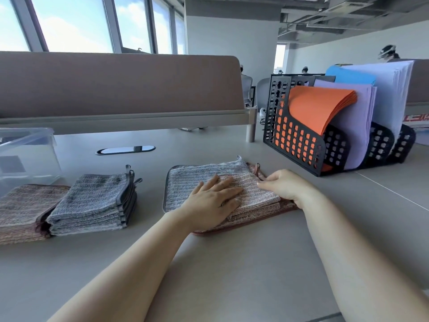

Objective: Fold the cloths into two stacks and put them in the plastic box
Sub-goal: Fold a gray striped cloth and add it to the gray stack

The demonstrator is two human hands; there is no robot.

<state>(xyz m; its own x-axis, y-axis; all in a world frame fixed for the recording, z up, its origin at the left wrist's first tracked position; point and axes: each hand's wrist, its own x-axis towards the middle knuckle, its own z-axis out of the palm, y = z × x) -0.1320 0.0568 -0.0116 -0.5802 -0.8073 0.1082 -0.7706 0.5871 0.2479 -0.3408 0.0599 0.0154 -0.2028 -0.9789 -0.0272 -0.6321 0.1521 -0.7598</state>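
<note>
Pinkish cloth (250,194) half hidden under flat left hand (209,203); right hand (285,185) pinches its edge.

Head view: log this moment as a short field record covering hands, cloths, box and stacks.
left hand: flat, pressing the pink cloth
right hand: fingertips pinching that cloth's right edge
grey cloth: spread flat beneath the pink cloth
grey stack: folded, left of the hands
brown stack: folded, touching the grey stack's left side
plastic box: far left, no cloths visible inside
file rack: right, holding coloured paper
</note>
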